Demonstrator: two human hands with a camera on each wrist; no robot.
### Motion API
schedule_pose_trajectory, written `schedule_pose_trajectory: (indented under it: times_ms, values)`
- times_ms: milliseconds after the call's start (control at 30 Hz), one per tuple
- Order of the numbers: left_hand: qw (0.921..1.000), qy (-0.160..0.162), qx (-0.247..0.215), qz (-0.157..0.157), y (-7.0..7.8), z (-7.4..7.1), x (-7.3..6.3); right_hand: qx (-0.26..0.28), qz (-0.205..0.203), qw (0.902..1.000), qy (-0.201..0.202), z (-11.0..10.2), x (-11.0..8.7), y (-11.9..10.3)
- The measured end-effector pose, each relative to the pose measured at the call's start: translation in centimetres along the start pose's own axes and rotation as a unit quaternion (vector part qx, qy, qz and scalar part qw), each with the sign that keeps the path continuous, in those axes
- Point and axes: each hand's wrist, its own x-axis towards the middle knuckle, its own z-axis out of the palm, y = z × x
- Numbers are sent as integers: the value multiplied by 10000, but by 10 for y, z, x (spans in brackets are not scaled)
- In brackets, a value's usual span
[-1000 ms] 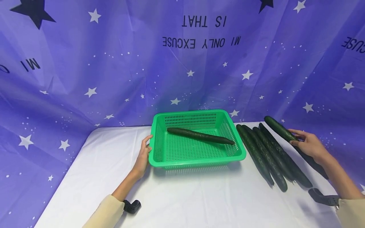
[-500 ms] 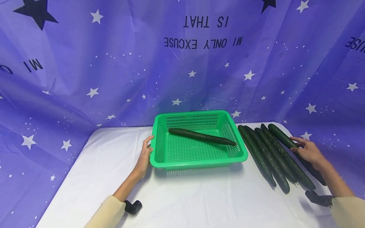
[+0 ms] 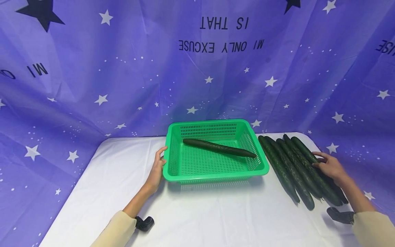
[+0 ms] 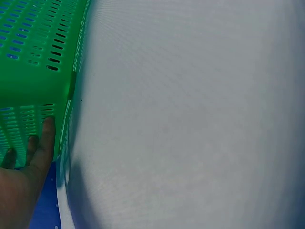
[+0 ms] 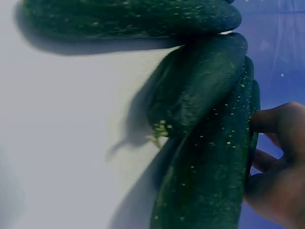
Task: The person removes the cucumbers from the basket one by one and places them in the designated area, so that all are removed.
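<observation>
A green plastic basket point(image 3: 216, 177) with slotted walls stands at the middle of the table, one dark green cucumber point(image 3: 219, 148) lying slantwise inside it. My left hand point(image 3: 155, 171) rests against the basket's left side, and the left wrist view shows straight fingers point(image 4: 45, 145) against the slotted wall. Several long cucumbers point(image 3: 291, 171) lie side by side to the right of the basket. At the outer edge of that row, my right hand point(image 3: 331, 168) holds the rightmost cucumber point(image 3: 303, 148) between thumb and fingers, covering its middle. Cucumber ends point(image 5: 200, 86) fill much of the right wrist view.
A white cloth covers the table point(image 3: 216, 216). Behind it and at both sides hangs a purple curtain point(image 3: 139, 85) with stars and upside-down lettering. A black wrist device point(image 3: 144, 223) sits on the left wrist, another point(image 3: 339, 216) on the right.
The right hand has moved left and toward me with its cucumber, which now lies snug against the row instead of apart from it. The left hand and basket keep their places.
</observation>
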Motion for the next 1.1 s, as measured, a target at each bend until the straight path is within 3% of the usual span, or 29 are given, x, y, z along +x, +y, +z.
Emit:
schedule_pose_trajectory:
  times_ms: [300, 433, 633, 867, 1100]
  values:
    - [10000, -13, -22, 5, 1, 1, 1, 419, 158, 9988, -208, 0, 0, 1]
    - [10000, -31, 25, 32, 1, 1, 2, 231, 149, 9992, -297, -2, 2, -1]
    - [10000, -16, 69, 42, 0, 1, 3, -254, -116, 9996, 10, -2, 7, -13]
    - [10000, -41, 14, 46, 0, 0, 2, -72, -831, 9957, 399, 3, 11, -60]
    - [10000, -44, 16, 26, 1, 0, 1, 684, -1385, 9880, -16, 18, 8, -131]
